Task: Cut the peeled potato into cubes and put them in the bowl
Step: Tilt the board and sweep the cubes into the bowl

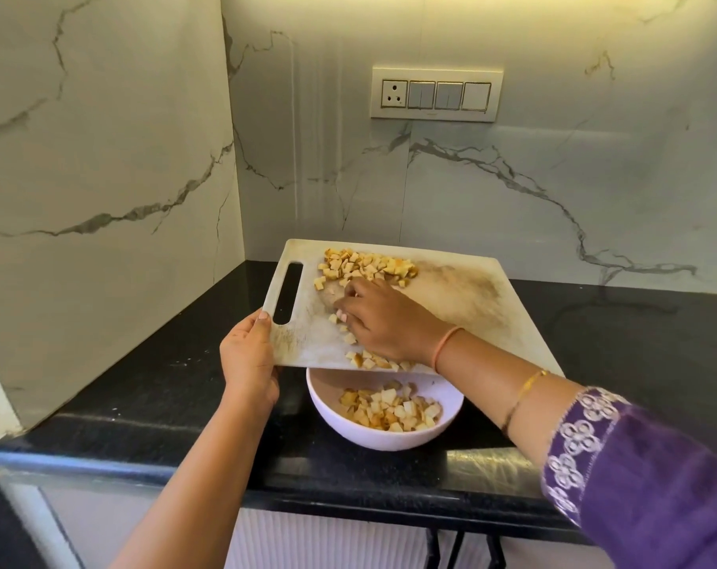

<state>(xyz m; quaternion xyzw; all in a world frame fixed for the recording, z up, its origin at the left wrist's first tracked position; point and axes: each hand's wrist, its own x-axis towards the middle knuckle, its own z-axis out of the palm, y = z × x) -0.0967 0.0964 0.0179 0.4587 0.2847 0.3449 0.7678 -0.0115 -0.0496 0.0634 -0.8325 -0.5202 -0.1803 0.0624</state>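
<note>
The left hand [248,355] grips the near corner of the stained white cutting board [472,297], just beside its handle slot, thumb on top, and holds it tilted with its low edge over the white bowl [332,420]. The right hand [383,322] lies on the board with fingers bent, raking potato cubes [365,266] toward that edge; it closes round nothing that I can see. A heap of cubes sits high on the board, a few lie right at the lip, and a good share is in the bowl already (so the cutting looks done, the emptying perhaps half through).

The board is far wider than the bowl, so cubes swept off line could drop past the rim on either side and land on the countertop [143,388]; a steeper tilt might send the heap down at once and bounce some out. A one-handed corner grip may also let the board twist, or let its edge knock the bowl, which stands near the counter's front.

The countertop is polished black stone set into a corner; the marble wall [102,137] is white with grey veins and runs along two sides. A switch panel [436,94] with a socket sits on the back wall; a purple embroidered sleeve [636,466] covers the right forearm.
</note>
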